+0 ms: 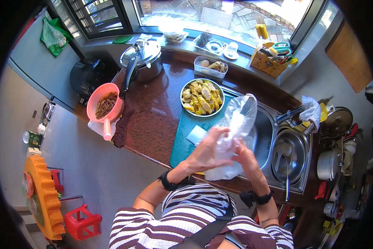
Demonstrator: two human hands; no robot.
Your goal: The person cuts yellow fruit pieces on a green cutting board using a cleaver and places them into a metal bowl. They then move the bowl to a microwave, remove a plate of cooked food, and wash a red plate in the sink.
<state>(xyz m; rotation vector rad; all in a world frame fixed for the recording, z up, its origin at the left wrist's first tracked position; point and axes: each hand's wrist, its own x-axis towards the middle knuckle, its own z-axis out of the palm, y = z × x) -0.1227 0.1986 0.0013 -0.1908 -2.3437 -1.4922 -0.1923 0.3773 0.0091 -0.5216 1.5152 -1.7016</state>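
Observation:
Both hands are on a clear plastic bag (241, 116), which hangs over the edge of a teal cutting board (181, 144) and the near sink basin. My left hand (208, 152) grips the bag's gathered middle from the left. From the right, my right hand (246, 155) pinches the same bunched plastic. Motion blurs the fingers and part of the film. A pale, flat, shiny object (197, 135) lies on the board beside my left hand, partly hidden by it. On the board's far end stands a round metal dish (183, 105) heaped with yellow food chunks (202, 97).
A double-basin steel sink (262, 133) with a faucet (289, 115) lies to the right; a ladle (287, 177) rests in the smaller basin. At left are a pressure cooker (146, 62) and a pink strainer (91, 99). A plastic tub (211, 73) sits near the windowsill.

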